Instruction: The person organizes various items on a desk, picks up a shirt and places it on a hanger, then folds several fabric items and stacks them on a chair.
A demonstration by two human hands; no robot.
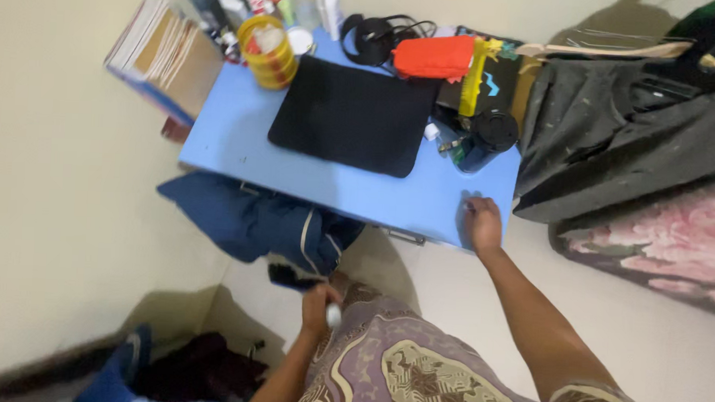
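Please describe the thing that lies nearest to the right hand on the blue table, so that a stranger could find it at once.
Find the blue table and the right hand pressed on its near corner. Just beyond stands a dark cylindrical cup. Unlike the flat black mat beside it, it stands upright with a round black lid.

Single head-worn view, looking steeply down and forward from above the blue bench [240, 131]. Moderately near; frame tilted, the bench's near edge running diagonally. No second view, so no overlap.
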